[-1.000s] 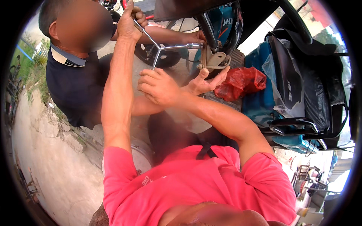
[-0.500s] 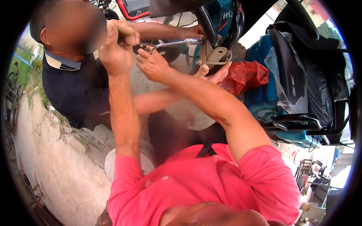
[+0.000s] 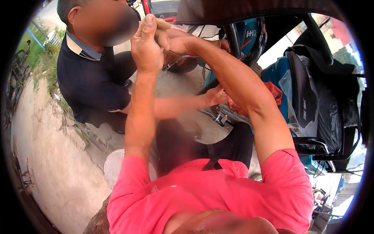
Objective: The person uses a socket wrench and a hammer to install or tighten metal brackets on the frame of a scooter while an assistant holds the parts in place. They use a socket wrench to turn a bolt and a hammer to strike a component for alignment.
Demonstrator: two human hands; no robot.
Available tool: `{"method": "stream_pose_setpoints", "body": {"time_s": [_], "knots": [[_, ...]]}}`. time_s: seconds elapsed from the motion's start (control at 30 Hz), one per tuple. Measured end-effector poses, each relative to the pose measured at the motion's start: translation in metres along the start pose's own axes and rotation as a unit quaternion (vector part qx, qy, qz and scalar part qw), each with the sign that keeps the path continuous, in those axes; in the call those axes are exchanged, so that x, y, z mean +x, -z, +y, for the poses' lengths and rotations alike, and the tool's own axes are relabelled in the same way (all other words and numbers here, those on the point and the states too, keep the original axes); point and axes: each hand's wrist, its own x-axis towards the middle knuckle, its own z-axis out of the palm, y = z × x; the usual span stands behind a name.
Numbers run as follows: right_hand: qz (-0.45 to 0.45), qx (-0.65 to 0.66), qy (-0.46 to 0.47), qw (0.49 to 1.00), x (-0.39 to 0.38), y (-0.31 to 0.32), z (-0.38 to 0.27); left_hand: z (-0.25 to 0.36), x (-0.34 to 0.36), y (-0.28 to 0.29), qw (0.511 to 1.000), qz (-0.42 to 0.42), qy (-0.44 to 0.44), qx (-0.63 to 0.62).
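Observation:
My left hand (image 3: 148, 48) is raised with the thumb up and its fingers closed round an end of a Y-shaped metal socket wrench (image 3: 179, 58). Right beside it, my right hand (image 3: 177, 43) is closed at the wrench too, its fingers partly hidden behind the left. One wrench arm slants down below the hands; another runs toward the teal vehicle (image 3: 246, 37), where my right forearm covers its end. A co-worker's hand (image 3: 218, 95) rests near a red plastic bag (image 3: 276, 93), and their other hand (image 3: 224, 45) is at the black tube of the vehicle.
A co-worker in a dark shirt (image 3: 89, 85) crouches at the left, close to my left hand. Black seats (image 3: 304, 89) partly wrapped in clear plastic stand at the right. A brown cover (image 3: 249, 11) hangs over the top. Rough concrete ground (image 3: 50, 156) lies at the left.
My right hand has moved up against the left, and the wrench has turned with it. My right forearm now hides the metal bracket. The whole view has shifted, moving the scene rightward.

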Motion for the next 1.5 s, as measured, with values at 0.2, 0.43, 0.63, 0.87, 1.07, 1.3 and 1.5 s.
{"method": "stream_pose_setpoints", "body": {"time_s": [0.2, 0.43, 0.63, 0.87, 1.07, 1.3, 1.5], "knots": [[-0.123, -0.071, -0.120, 0.983, 0.052, -0.016, 0.032, -0.002, -0.002, 0.005, 0.998, -0.046, -0.033, -0.026], [-0.168, -0.098, -0.226, 0.954, 0.100, -0.021, 0.064, 0.000, -0.024, 0.009, 0.989, -0.088, -0.109, -0.037], [-0.099, -0.104, -0.250, 0.958, 0.121, -0.007, 0.071, -0.017, -0.090, 0.021, 0.983, -0.076, -0.164, 0.004], [0.144, -0.105, -0.202, 0.963, 0.128, 0.002, 0.076, -0.054, -0.120, 0.034, 0.984, 0.102, -0.073, 0.130], [0.421, 0.032, 0.084, 0.903, 0.077, 0.018, 0.019, -0.082, -0.103, 0.056, 0.943, 0.211, 0.209, 0.151], [0.411, -0.016, 0.214, 0.886, -0.027, -0.070, -0.023, -0.133, -0.016, 0.095, 0.886, 0.242, 0.392, -0.060], [0.403, -0.167, 0.398, 0.807, -0.055, -0.132, 0.036, -0.129, 0.070, 0.072, 0.877, 0.170, 0.373, -0.252]]}}
